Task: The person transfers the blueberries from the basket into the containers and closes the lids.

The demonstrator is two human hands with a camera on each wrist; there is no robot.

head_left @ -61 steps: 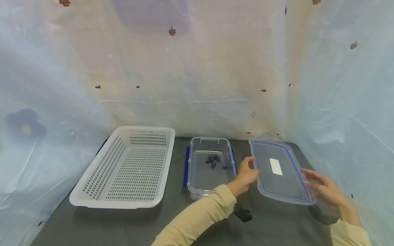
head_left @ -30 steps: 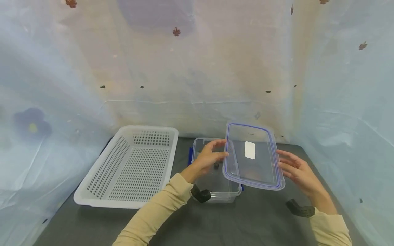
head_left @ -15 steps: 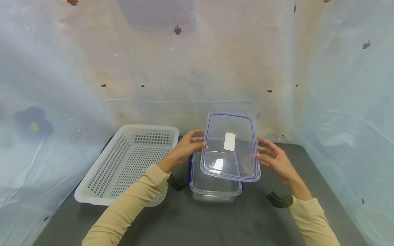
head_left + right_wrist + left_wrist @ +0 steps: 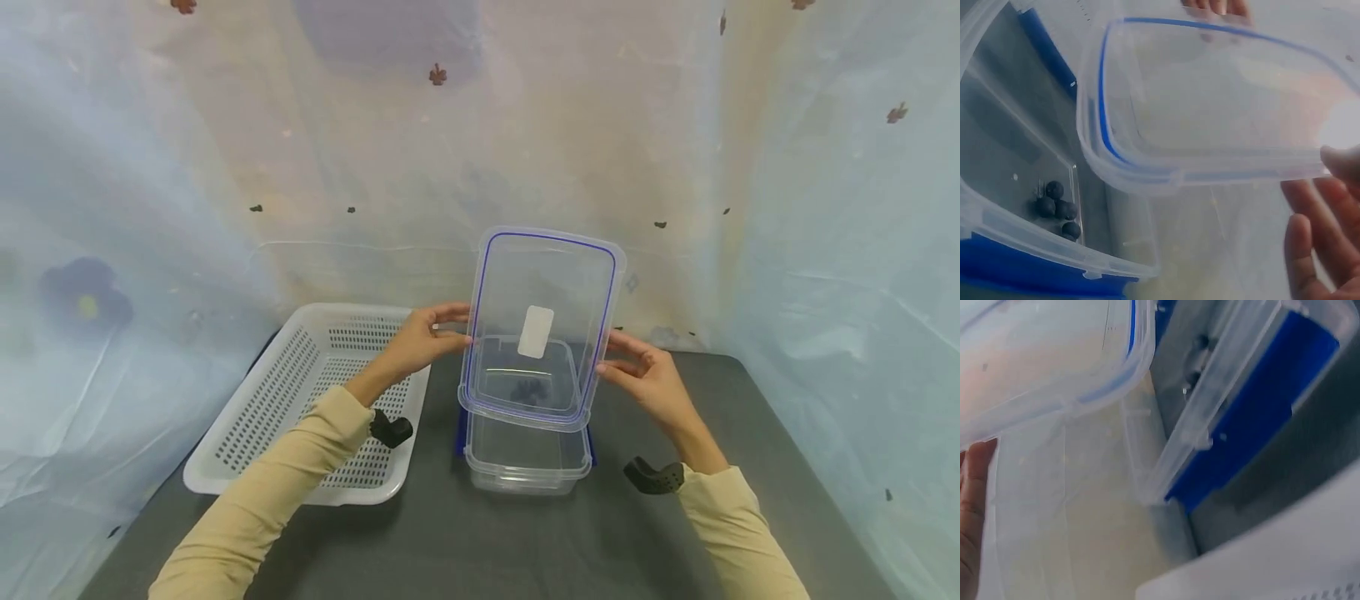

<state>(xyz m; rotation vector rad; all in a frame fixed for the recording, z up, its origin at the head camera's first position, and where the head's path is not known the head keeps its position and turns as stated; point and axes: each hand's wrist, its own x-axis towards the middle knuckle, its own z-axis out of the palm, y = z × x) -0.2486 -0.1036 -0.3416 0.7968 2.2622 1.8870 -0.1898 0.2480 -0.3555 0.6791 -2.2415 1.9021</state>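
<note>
A clear lid [image 4: 555, 275] with a blue seal and a white label is raised, tilted, above the clear plastic container [image 4: 525, 482]. My left hand [image 4: 412, 346] pinches its left edge between thumb and fingers. On the opposite edge, my right hand [image 4: 651, 385] grips it the same way. In the right wrist view the lid [image 4: 1210, 106] hangs apart from the container's rim [image 4: 1035, 237]. Several blueberries [image 4: 1055, 207] lie clustered on the container floor; from the head they show only dimly through the lid. Blue side clasps [image 4: 1254, 412] hang folded down along the container.
A white perforated basket [image 4: 202, 467] stands left of the container, partly under my left forearm. Dark grey cloth covers the table [image 4: 480, 550]. Pale patterned plastic sheeting [image 4: 360, 150] rises behind and at both sides.
Both hands have carried the lid from the right side leftward and up, over the container. It has tilted more upright. The container and basket have stayed in place.
</note>
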